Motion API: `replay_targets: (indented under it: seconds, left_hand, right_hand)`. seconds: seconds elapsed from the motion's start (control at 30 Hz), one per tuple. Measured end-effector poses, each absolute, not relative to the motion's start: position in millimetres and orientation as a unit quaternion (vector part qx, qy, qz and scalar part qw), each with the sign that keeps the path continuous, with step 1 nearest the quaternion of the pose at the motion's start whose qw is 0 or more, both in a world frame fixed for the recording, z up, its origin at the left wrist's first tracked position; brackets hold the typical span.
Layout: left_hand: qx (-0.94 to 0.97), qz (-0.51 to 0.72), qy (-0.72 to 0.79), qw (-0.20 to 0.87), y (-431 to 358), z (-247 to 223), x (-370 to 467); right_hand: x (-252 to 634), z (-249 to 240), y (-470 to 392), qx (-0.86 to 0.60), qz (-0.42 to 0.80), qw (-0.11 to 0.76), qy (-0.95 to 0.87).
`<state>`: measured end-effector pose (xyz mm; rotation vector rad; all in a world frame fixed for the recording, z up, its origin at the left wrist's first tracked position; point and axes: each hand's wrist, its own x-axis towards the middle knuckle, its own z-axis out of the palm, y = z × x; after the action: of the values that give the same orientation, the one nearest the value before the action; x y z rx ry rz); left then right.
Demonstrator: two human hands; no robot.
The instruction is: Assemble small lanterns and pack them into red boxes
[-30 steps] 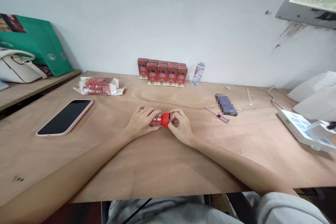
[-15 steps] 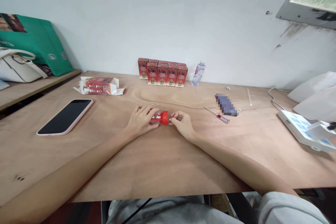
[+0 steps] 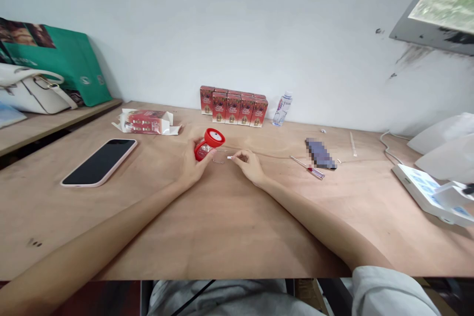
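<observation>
A small red lantern-like object (image 3: 209, 143) with a clear middle is tilted in my left hand (image 3: 192, 164), its round red end facing up toward me. The fingers of that hand wrap round its side. Just to the right, my right hand (image 3: 249, 165) pinches a small white piece (image 3: 229, 157) between thumb and fingertips, apart from the red object. Thin metal wire pieces (image 3: 218, 161) lie on the table between my hands. A screwdriver (image 3: 308, 167) with a red and clear handle rests to the right of my right hand.
Red boxes (image 3: 232, 108) stand by the wall beside a clear bottle (image 3: 282, 108). An opened red box (image 3: 146, 122) and a phone (image 3: 99, 163) are at left. A blurred dark phone-like item (image 3: 320, 153) and a white power strip (image 3: 429, 192) lie at right.
My left hand has tilted the red object up and moved it slightly left and away. My right hand has come away from its end, and a white piece now shows at the fingertips.
</observation>
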<state>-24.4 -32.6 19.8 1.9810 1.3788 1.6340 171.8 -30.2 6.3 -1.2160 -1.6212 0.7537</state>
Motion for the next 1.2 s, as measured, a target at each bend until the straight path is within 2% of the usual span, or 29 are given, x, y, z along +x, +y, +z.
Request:
replay_targets:
  seconds: [0.27, 0.47, 0.57, 0.7, 0.87, 1.0, 1.2]
  left_hand:
    - [0.643, 0.6, 0.453, 0.145, -29.6, 18.1, -22.4]
    - [0.656, 0.596, 0.44, 0.142, -29.3, 10.0, -21.1]
    - [0.688, 0.582, 0.424, 0.089, -31.8, 12.4, -21.8]
    - [0.716, 0.57, 0.404, 0.011, -37.4, 22.4, -21.5]
    - [0.721, 0.577, 0.383, -0.015, -38.3, 24.3, -20.2]
    - [0.711, 0.605, 0.358, -0.007, -34.4, 18.4, -21.3]
    - [0.739, 0.6, 0.303, 0.043, -41.4, 19.1, -18.4]
  right_hand:
    - [154.2, 6.5, -7.6, -0.489, 0.285, 0.447, -0.693]
    - [161.6, 3.6, -3.2, -0.529, 0.249, 0.466, -0.664]
    - [184.8, 6.0, -7.7, -0.551, 0.144, 0.434, -0.698]
    - [234.1, 10.7, -21.0, -0.59, -0.046, 0.315, -0.742]
    - [301.0, 7.1, -34.4, -0.68, -0.188, 0.232, -0.67]
    - [335.0, 1.4, -40.3, -0.738, -0.181, 0.206, -0.617]
    - [339.8, 4.2, -44.6, -0.718, -0.165, 0.212, -0.642]
